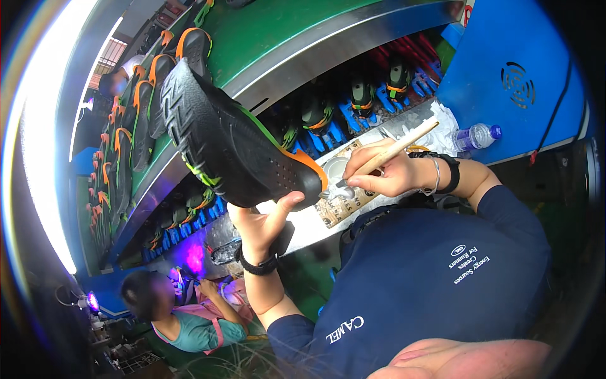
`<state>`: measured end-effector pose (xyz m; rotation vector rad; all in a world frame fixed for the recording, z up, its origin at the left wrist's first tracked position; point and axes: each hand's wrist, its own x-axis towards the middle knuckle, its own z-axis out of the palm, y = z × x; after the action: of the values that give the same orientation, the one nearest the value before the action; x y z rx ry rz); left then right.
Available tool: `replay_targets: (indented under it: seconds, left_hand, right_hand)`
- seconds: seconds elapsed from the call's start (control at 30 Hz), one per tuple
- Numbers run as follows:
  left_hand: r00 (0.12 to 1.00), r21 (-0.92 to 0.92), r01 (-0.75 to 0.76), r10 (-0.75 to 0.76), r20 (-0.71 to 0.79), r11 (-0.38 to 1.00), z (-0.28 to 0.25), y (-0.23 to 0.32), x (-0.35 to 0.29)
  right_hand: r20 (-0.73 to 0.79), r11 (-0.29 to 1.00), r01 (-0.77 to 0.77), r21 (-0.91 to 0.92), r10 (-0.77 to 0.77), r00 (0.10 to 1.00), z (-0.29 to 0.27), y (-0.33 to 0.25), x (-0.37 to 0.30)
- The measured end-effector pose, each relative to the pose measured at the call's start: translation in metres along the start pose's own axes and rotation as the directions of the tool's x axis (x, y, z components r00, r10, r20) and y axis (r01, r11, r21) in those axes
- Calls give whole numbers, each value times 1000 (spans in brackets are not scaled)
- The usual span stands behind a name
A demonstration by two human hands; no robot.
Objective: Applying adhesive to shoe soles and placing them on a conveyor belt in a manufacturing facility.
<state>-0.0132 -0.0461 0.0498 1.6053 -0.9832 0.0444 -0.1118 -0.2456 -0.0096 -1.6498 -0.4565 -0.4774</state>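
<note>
My left hand [260, 228] is closed on the heel end of a black shoe sole [252, 148], thumb along its edge. The sole is tilted up, with green along its side, an orange rim at the heel and chunky tread at the raised far end. My right hand [382, 169] pinches a brush [404, 140] by its pale wooden handle. The brush's whitish lower end is close by the orange heel rim; whether it touches I cannot tell. Just beyond my right fingertips sits a small pale cup [336, 166] on the bench, on a printed brown board [329, 215].
A green conveyor belt [271, 31] with a metal edge carries several similar soles [144, 101] at left. Under it, black shoes [362, 93] stand on blue holders. A clear bottle [473, 137] lies near the blue panel [492, 57]. Another person [199, 322] works at lower left.
</note>
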Motion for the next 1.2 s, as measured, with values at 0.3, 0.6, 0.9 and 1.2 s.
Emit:
replay_targets:
  seconds: [0.3,0.6,0.9,1.2]
  left_hand:
    - [989,-164,143,-136,52,976,-5,-7,-3]
    - [943,-330,333,-303,139,883,-3,-18,-4]
    - [913,-358,407,-364,185,840,-4,-21,-10]
    - [869,-322,487,-414,271,812,2,-18,-17]
  right_hand:
    - [-35,999,11,-32,-12,999,-7,7,1]
    - [-63,975,106,-198,-121,991,-13,9,15]
    - [110,935,241,-261,-219,970,-4,0,21]
    - [0,880,357,-313,-376,926,-20,2,55]
